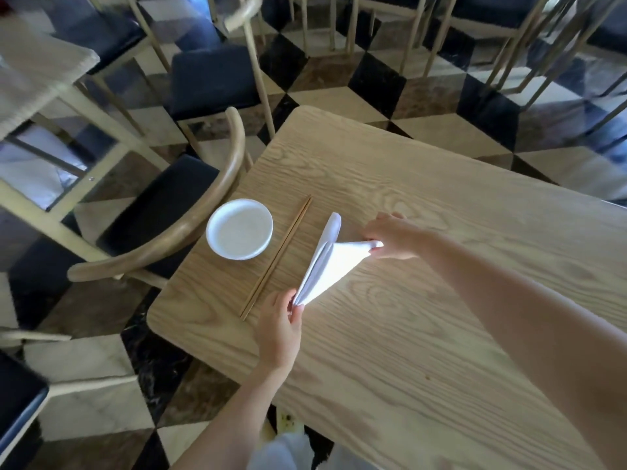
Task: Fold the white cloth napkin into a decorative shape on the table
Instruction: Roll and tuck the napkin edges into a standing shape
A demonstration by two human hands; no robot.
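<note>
**Napkin stretched between two pinches, mid-fold**

Head view: Nearest the camera, the left hand [279,329] pinches the lower tip of the white cloth napkin [330,266] between thumb and fingers, closed tight on the layered point. Further out, the right hand [393,239] grips the opposite corner, fingers curled around a small bunched end. Held this way, the cloth is pulled taut just above the wooden table [424,334], probably to keep the layers aligned and sharpen a crease before the next fold. The napkin looks soft and matte, already folded into a layered triangle, with a rounded flap rising at its far edge. Beside it lie slim wooden chopsticks [276,257], then a smooth white bowl [239,228], both left apart from the working space. The tabletop is pale, strongly grained wood.
</note>
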